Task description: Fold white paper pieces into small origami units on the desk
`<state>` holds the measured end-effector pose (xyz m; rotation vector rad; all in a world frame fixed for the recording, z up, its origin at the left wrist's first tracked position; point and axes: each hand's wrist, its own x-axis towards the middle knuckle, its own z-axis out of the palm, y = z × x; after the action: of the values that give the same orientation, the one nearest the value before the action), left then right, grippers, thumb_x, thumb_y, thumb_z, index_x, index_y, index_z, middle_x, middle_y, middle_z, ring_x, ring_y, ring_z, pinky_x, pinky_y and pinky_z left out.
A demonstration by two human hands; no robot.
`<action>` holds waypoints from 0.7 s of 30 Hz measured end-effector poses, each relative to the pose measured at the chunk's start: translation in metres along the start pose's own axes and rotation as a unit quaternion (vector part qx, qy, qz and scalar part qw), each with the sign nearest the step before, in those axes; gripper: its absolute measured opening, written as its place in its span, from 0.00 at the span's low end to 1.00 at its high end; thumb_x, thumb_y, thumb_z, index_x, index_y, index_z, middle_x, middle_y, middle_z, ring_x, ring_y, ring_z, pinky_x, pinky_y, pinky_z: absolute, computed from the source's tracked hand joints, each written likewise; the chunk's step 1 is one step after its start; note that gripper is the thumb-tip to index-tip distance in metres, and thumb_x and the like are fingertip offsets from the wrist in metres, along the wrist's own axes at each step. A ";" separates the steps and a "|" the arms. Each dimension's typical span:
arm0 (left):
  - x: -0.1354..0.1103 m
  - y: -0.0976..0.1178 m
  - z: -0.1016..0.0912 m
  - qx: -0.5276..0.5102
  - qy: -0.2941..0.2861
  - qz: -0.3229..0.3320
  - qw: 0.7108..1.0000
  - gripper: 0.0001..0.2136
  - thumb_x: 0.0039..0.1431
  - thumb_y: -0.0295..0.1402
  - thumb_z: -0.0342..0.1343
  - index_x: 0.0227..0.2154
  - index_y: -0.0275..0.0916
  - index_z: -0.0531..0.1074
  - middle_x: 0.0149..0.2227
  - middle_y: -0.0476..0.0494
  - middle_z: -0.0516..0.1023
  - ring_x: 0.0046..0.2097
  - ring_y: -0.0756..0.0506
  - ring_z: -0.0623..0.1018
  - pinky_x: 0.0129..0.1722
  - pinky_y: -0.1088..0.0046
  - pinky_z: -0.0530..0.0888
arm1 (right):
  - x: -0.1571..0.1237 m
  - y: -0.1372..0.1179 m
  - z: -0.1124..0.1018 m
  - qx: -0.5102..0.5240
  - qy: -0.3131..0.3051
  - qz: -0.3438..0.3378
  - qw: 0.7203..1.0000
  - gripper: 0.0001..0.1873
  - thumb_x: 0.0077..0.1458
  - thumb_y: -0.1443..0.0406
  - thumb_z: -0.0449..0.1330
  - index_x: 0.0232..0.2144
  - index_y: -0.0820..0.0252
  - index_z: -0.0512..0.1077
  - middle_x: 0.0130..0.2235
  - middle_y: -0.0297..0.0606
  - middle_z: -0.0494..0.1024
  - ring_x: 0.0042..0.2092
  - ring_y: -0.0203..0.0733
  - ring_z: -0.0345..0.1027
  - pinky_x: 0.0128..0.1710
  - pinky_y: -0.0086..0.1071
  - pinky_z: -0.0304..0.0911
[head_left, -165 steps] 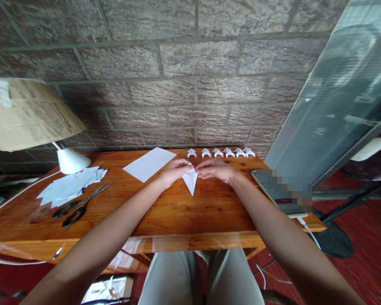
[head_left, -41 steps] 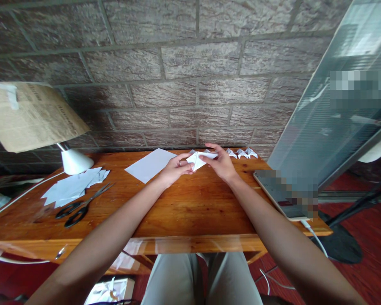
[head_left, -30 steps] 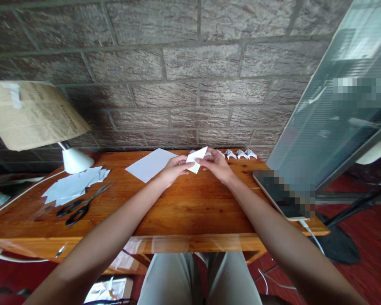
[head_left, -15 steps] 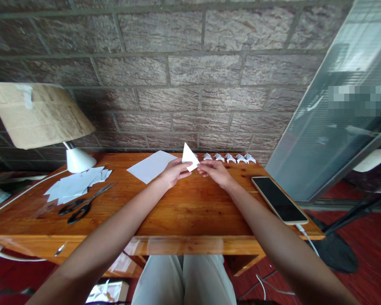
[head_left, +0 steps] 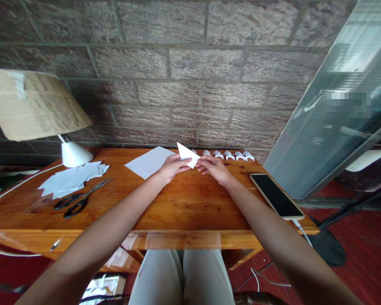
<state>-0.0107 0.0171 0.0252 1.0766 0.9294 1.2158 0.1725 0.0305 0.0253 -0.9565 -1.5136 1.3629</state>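
Now the folded paper [head_left: 187, 156] has turned, tip toward the back edge of the worktop [head_left: 184, 203], fingers of left hand [head_left: 172, 166] and right hand [head_left: 217, 169] pinching it.

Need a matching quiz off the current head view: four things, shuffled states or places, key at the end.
Things
1. folded paper
2. scissors
3. phone
4. lamp

States or places
A. lying flat, white cable at its near end
B. standing, white at the base, tan above
C. held in the left hand
D. black-handled, lying beside the paper pieces

Pairs: 1-C, 2-D, 3-A, 4-B
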 end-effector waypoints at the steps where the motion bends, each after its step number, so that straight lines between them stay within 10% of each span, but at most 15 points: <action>1: 0.000 0.000 0.000 0.004 0.000 0.003 1.000 0.21 0.37 0.37 0.72 0.38 0.37 0.78 0.42 0.39 0.81 0.45 0.43 0.79 0.51 0.61 0.73 | 0.000 -0.002 -0.001 -0.024 0.023 0.016 0.999 0.09 0.55 0.60 0.58 0.32 0.60 0.73 0.34 0.38 0.80 0.30 0.33 0.72 0.28 0.25 0.63; 5: 0.000 0.000 -0.001 0.014 0.026 0.000 1.000 0.22 0.35 0.38 0.72 0.37 0.37 0.78 0.43 0.38 0.81 0.46 0.41 0.79 0.50 0.60 0.73 | -0.017 -0.018 -0.015 -0.298 0.126 0.012 0.946 0.17 0.64 0.57 0.48 0.39 0.61 0.73 0.43 0.46 0.80 0.44 0.45 0.75 0.44 0.35 0.67; 11: 0.000 -0.001 -0.002 0.029 0.017 0.002 0.999 0.23 0.34 0.38 0.72 0.37 0.37 0.78 0.43 0.37 0.81 0.46 0.41 0.79 0.49 0.61 0.74 | -0.093 -0.031 -0.068 -0.681 0.222 0.083 0.693 0.29 0.60 0.52 0.53 0.51 0.72 0.67 0.47 0.65 0.75 0.59 0.64 0.63 0.56 0.51 0.56; 16: -0.001 -0.005 0.006 0.063 -0.021 0.006 0.998 0.23 0.33 0.38 0.72 0.36 0.36 0.78 0.41 0.38 0.81 0.43 0.40 0.79 0.45 0.62 0.75 | -0.105 -0.052 -0.105 -0.633 0.223 0.106 0.734 0.25 0.63 0.54 0.49 0.51 0.69 0.68 0.43 0.58 0.79 0.47 0.56 0.74 0.46 0.41 0.64; 21: 0.001 -0.007 0.005 0.083 -0.062 0.038 0.994 0.25 0.35 0.40 0.71 0.40 0.36 0.78 0.40 0.39 0.81 0.39 0.43 0.79 0.37 0.68 0.75 | -0.040 -0.070 -0.081 -0.486 0.242 -0.024 0.839 0.23 0.63 0.53 0.49 0.44 0.64 0.73 0.40 0.47 0.80 0.43 0.44 0.73 0.46 0.35 0.63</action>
<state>-0.0039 0.0176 0.0199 1.3145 0.9130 1.1345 0.2623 0.0121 0.0931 -1.6936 -1.7747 0.1577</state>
